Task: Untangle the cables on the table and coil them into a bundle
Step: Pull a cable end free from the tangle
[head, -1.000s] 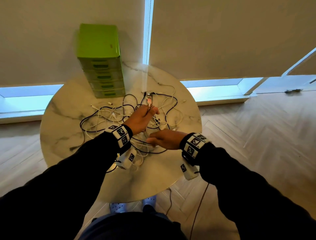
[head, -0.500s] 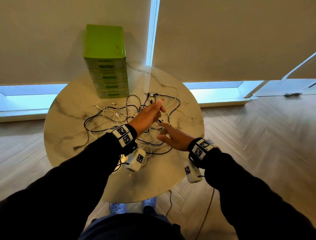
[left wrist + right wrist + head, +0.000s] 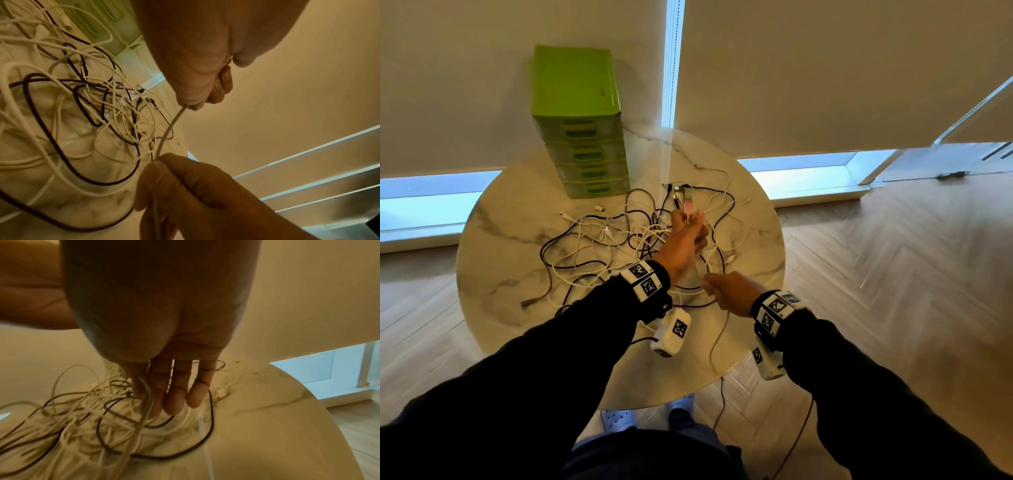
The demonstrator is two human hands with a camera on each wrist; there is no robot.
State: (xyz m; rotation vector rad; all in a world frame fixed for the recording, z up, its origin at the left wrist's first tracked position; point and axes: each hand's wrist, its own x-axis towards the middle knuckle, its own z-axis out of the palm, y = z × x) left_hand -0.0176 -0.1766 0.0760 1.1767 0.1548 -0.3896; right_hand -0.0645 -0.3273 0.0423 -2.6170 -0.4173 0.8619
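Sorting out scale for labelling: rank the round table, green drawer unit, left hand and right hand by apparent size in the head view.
1. round table
2. green drawer unit
3. left hand and right hand: they look alike in size, so they are left unranked.

Round table point(image 3: 517, 246): polished marble-look top, glossy, grey-veined. Cables point(image 3: 585, 246): smooth white and matt black sheathing. Drawer unit point(image 3: 575, 89), far left: glossy green plastic. Floor point(image 3: 893, 274): herringbone wood, satin. Sleeves point(image 3: 517, 394): dark matt cloth.

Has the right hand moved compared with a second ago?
Yes. The right hand has drawn back toward the table's near edge, away from the green drawer unit, pinching a white cable.
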